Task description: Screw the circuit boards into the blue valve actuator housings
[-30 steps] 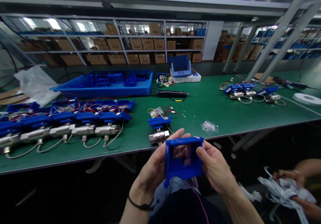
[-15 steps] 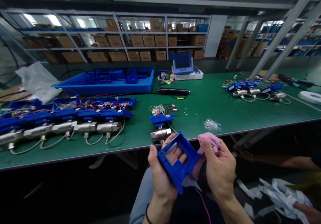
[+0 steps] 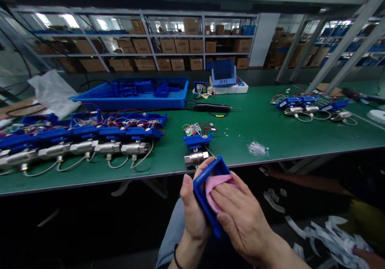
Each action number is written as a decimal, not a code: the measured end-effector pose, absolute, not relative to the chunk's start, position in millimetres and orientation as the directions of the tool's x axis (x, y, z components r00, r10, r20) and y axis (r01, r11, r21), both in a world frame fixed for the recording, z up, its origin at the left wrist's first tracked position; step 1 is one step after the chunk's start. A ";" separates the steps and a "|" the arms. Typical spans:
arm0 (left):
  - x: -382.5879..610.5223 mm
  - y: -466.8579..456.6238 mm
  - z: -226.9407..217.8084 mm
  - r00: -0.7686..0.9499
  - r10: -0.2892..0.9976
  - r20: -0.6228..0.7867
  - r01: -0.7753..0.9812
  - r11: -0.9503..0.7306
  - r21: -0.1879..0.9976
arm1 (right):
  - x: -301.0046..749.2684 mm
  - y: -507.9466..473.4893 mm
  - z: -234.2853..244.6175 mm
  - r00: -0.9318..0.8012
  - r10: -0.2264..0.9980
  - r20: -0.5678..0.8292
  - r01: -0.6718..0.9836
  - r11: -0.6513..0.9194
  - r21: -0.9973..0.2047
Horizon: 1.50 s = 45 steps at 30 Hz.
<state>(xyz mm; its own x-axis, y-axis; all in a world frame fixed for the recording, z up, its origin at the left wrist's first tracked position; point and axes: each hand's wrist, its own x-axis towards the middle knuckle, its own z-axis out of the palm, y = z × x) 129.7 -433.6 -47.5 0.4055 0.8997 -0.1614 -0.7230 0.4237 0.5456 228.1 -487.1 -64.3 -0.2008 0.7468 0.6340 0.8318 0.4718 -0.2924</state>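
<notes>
Hidden: the pink cloth point(image 3: 214, 184) lay mostly under the right hand point(image 3: 240, 221), and the inside of the blue housing point(image 3: 207, 188) could hardly be seen; its lower corner was cut off behind that hand.
Left hand: the left hand point(image 3: 194, 214) gripped the blue housing from its left side, thumb up along the edge, the grip closed on it.
Right hand: lay flat, fingers pressing the pink cloth into the housing's opening; its grip was on the cloth.
Place: the housing was held above the lap, just before the near edge of the green surface point(image 3: 270, 136), apart from it.
Nearby: a single valve unit point(image 3: 196, 148) with wires stood on the surface just behind the housing; a small clear wrapper point(image 3: 258, 149) lay to its right.
Further off: a row of valve units point(image 3: 81, 140) at left, a blue tray point(image 3: 132, 94) behind them, an electric screwdriver point(image 3: 212, 107) mid-surface.
Co-worker: another person's hand point(image 3: 365, 255) showed at the lower right corner among white paper strips point(image 3: 337, 237), cut off by the frame.
Change: half a second before, the cloth was bunched in the right hand beside the housing; now it was inside it.
</notes>
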 end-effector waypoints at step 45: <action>114.1 -429.3 -41.2 0.420 0.893 -0.160 -0.712 0.434 0.552 | 213.0 -481.8 -74.9 -0.225 0.688 0.690 0.777 0.554 -0.299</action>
<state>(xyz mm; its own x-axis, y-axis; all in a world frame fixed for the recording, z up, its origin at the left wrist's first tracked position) 114.1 -429.3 -41.2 0.4202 0.8932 -0.1600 -0.7123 0.4339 0.5517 213.0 -481.8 -74.9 -0.2245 0.6880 0.6901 0.7771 0.5538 -0.2992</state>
